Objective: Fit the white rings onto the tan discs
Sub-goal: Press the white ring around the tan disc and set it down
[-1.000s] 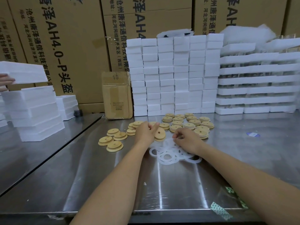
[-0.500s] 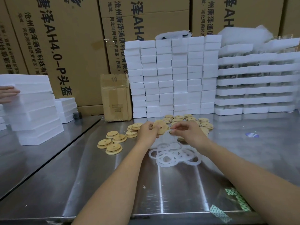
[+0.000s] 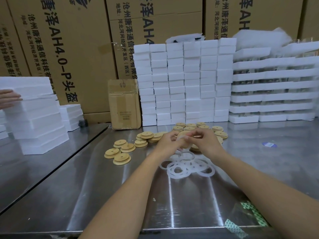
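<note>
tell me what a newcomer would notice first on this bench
The hands meet mid-table: left hand and right hand grip one tan disc between them, a white ring at its edge. Just nearer lies a tangle of loose rings on the steel table, with more discs piled to the left and behind. A wall of stacked white foam blocks rises at the back.

The left hand [image 3: 168, 144] and right hand [image 3: 205, 141] cover most of the tan disc [image 3: 182, 135] held between them; the white ring [image 3: 179, 138] at the fingertips is a pale blur, so how far it sits round the disc cannot be told; the right hand also hides part of the disc pile [image 3: 221, 134] behind it. Another person's hand [image 3: 8, 99] is cut off by the left edge; the blue sticker [image 3: 269, 144] on the bench [image 3: 120, 195] is too small to read.
</note>
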The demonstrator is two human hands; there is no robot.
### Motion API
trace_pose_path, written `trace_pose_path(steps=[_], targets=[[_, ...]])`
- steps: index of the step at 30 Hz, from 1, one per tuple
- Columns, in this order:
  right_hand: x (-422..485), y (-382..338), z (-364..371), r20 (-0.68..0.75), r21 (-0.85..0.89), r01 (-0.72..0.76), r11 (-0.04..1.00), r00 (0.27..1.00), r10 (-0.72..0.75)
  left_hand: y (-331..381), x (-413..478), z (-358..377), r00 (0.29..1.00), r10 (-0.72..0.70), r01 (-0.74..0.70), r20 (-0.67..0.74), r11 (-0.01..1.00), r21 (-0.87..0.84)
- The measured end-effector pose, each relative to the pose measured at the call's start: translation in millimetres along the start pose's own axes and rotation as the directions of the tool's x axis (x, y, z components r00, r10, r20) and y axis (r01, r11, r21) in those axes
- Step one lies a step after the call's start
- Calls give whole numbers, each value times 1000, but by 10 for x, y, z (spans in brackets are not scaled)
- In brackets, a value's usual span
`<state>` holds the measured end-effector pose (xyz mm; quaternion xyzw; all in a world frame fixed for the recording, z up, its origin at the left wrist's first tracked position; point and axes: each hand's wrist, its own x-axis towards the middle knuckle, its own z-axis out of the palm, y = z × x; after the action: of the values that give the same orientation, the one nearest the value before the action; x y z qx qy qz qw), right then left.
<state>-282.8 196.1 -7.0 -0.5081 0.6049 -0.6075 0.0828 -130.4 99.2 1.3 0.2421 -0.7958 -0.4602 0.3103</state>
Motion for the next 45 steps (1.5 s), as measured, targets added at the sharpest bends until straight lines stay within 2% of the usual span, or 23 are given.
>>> trace_pose_path(steps=[5,11,15,24,30,40,45], targets=[[0,13,-12,-10,-53,-12,999,1000,12,-65,15,-35,995,92,-89,-30,992,93],[1,38,1,-36,-243,-22,970,999,14,-128,41,-72,992,126,-120,-9,966,230],[5,43,2,-37,-287,-31,957,999,22,-150,57,-79,993,121,-119,7,959,259],[17,43,-13,11,-365,1,931,1000,3,-165,77,-97,987,142,-123,-69,967,221],[13,30,-37,30,-337,-22,941,999,34,-207,122,-125,988,143,-130,-56,971,198],[95,99,-170,164,-331,-13,944,984,70,-304,156,-251,994,101,-96,-43,990,106],[99,176,-201,199,-299,-38,954,975,101,-301,149,-250,995,88,-82,-44,989,126]])
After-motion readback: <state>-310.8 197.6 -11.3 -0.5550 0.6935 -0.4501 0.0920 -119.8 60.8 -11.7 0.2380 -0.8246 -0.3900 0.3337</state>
